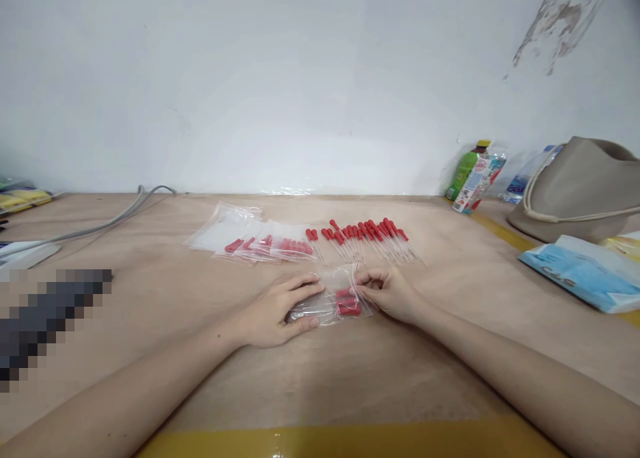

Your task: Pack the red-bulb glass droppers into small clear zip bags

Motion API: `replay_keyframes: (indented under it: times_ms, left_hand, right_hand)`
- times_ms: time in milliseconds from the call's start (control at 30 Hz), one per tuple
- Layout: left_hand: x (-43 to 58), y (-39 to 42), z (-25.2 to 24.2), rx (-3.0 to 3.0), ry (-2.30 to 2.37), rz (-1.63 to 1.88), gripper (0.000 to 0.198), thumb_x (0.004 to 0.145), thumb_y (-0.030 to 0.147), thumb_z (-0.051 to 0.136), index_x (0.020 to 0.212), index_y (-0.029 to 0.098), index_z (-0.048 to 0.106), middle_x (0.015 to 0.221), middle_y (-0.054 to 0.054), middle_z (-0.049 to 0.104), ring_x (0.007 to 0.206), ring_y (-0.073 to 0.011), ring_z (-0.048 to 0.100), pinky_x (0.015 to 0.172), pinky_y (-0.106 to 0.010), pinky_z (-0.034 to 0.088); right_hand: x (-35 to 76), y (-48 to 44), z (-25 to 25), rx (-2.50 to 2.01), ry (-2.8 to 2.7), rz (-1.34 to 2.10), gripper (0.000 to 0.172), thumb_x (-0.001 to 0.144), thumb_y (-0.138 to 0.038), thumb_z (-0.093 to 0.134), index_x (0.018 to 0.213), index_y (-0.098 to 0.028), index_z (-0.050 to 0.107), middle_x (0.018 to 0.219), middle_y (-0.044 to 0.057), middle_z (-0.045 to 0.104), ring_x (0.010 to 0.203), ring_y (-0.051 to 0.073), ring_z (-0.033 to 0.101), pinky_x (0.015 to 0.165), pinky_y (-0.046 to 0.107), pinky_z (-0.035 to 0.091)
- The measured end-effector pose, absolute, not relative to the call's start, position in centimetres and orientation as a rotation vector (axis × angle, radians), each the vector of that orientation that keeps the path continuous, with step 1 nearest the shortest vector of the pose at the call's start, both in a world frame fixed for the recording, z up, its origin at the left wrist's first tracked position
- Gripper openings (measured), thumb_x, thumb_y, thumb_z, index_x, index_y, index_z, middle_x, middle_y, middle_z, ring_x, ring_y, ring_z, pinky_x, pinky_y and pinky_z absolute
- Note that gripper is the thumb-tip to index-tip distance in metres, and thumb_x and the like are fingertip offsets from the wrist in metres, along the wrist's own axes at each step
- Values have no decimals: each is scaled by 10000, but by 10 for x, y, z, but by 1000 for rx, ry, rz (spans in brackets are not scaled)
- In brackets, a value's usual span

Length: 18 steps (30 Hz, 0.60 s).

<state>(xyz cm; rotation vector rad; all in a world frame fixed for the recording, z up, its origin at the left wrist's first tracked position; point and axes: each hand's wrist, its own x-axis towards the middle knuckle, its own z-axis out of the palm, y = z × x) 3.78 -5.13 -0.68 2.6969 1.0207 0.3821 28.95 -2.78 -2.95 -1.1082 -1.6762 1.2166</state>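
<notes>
A small clear plastic bag (334, 303) with red-capped droppers inside lies on the tan table (150, 298). My left hand (277, 311) rests on its left end, thumb and fingers pinching the plastic. My right hand (393, 293) pinches the bag's right end, fingers curled at the opening. Just beyond them lies a row of several loose droppers with red bulbs (370, 237). To the left of that row sit filled clear bags (270, 247) holding more red droppers, with empty bags (223, 228) beside them.
A grey cable (100, 226) runs along the left. A beige bag (583, 188), bottles (475, 175) and a blue tissue pack (583, 271) stand at the right. Yellow items (23, 198) lie far left. A yellow strip (325, 443) edges the table front.
</notes>
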Motion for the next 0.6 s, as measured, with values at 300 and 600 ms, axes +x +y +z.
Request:
replay_keyframes:
  times_ms: [300, 600]
  left_hand:
    - [37, -52, -5, 2703, 1012, 391, 522, 869, 456, 466, 1339, 245, 379, 1387, -83, 367, 1259, -249, 366, 1027, -431, 338]
    - [38, -51, -7, 2704, 1029, 384, 533, 862, 465, 477, 1343, 261, 371, 1392, -74, 364, 1264, -255, 357, 1033, -442, 322]
  right_hand:
    - [297, -29, -25, -1092, -1710, 1326, 323, 681, -456, 630, 768, -146, 614, 592, -18, 582, 461, 63, 454, 439, 195, 341]
    - [292, -24, -24, -1163, -1711, 773, 192, 750, -319, 541, 813, -158, 623, 752, 43, 647, 642, 138, 573, 576, 253, 447]
